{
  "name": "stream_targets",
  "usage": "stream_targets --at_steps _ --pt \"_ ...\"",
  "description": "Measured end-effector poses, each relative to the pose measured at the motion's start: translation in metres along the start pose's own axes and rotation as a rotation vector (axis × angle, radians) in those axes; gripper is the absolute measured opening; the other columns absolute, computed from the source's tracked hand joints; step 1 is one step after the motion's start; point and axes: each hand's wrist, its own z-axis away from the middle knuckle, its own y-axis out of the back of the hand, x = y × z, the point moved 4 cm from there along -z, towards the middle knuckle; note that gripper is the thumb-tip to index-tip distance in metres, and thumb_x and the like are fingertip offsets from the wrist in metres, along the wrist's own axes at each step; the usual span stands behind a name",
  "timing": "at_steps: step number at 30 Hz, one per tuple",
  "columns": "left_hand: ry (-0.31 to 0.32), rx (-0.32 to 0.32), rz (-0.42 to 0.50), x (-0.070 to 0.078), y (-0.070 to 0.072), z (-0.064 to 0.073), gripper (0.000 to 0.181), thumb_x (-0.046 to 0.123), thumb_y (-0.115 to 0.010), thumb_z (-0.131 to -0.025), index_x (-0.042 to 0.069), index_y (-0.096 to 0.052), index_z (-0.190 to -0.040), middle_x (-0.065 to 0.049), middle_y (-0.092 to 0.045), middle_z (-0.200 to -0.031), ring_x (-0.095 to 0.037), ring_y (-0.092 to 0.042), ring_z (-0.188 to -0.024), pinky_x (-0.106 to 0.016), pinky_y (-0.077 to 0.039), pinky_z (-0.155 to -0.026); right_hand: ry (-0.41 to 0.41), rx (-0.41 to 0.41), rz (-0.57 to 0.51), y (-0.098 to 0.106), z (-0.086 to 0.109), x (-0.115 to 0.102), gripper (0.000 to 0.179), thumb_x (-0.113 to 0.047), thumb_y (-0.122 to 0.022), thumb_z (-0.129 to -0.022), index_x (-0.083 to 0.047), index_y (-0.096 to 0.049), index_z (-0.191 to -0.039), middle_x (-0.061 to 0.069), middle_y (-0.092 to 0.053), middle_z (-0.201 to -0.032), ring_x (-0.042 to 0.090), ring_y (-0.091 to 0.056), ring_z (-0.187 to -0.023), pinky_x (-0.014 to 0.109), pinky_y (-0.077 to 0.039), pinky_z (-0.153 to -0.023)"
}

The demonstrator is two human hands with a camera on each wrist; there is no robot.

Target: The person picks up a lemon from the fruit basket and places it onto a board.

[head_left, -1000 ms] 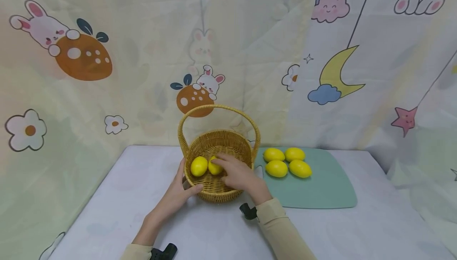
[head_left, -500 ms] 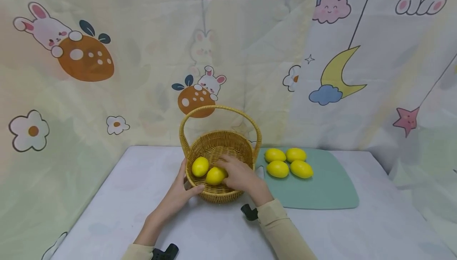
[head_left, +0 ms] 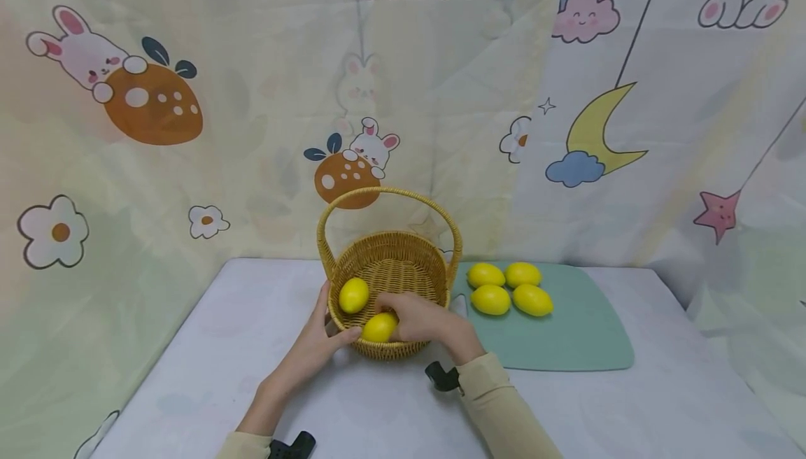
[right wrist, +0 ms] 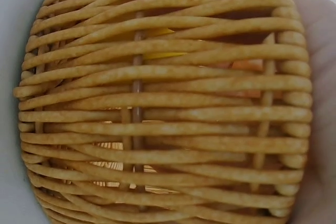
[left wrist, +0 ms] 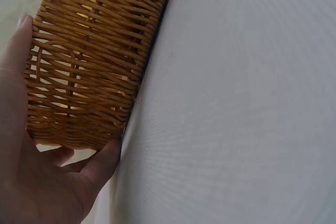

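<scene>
A woven wicker basket with a tall hooped handle stands on the table. My left hand holds its left side, with the thumb at the front rim; in the left wrist view the fingers touch the woven wall. Inside the basket, my right hand grips a yellow lemon near the front wall. Another lemon lies against the left inner wall. The basket's weave hides most of the right hand's fingers in the right wrist view.
Right of the basket lies a green cutting board bearing several lemons. A white cloth covers the table. Behind it hangs a printed backdrop with cartoon rabbits.
Inside the basket, my right hand has brought the gripped lemon from beside the other lemon toward the front rim. My left hand keeps its hold on the basket.
</scene>
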Motion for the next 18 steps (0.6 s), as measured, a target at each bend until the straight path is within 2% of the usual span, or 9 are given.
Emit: stream_targets --at_steps 5,11,14,18 --pt "-0.002 -0.005 0.012 0.0 -0.0012 -0.0013 0.106 0.042 -0.072 -0.089 0.045 0.011 -0.155 0.003 0.003 -0.168 -0.039 -0.017 -0.153 -0.07 -0.023 -0.115 0.021 -0.024 -0.021 -0.0011 0.0015 0.0021 0.049 -0.006 -0.07 -0.086 -0.022 -0.065 -0.132 -0.008 -0.067 -0.123 0.008 -0.055 -0.091 0.024 -0.047 -0.08" --pt "0.001 -0.006 0.009 -0.0003 -0.0029 -0.0026 0.105 0.042 -0.072 -0.089 0.049 0.011 -0.153 0.004 0.004 -0.168 -0.039 -0.016 -0.153 -0.069 -0.021 -0.116 0.0 -0.023 -0.026 0.0009 0.0036 0.0033 0.048 0.001 -0.066 -0.083 -0.022 -0.069 -0.125 -0.009 -0.067 -0.111 0.009 -0.053 -0.084 0.023 -0.046 -0.073" --pt "0.003 -0.005 0.008 -0.0009 -0.0027 -0.0026 0.105 0.041 -0.071 -0.09 0.048 0.012 -0.154 0.003 0.004 -0.168 -0.039 -0.016 -0.153 -0.069 -0.02 -0.116 -0.011 -0.009 -0.018 0.0023 0.004 0.0036 0.049 0.004 -0.066 -0.081 -0.022 -0.069 -0.122 -0.01 -0.066 -0.108 0.01 -0.052 -0.082 0.023 -0.045 -0.071" --pt "0.017 0.003 0.002 -0.0006 -0.0007 -0.0003 0.106 0.041 -0.071 -0.09 0.045 0.012 -0.155 0.002 0.005 -0.168 -0.038 -0.016 -0.153 -0.069 -0.019 -0.117 -0.006 0.029 0.017 0.006 0.0052 0.0025 0.052 0.003 -0.068 -0.08 -0.021 -0.068 -0.126 -0.01 -0.067 -0.117 0.01 -0.056 -0.092 0.027 -0.049 -0.081"
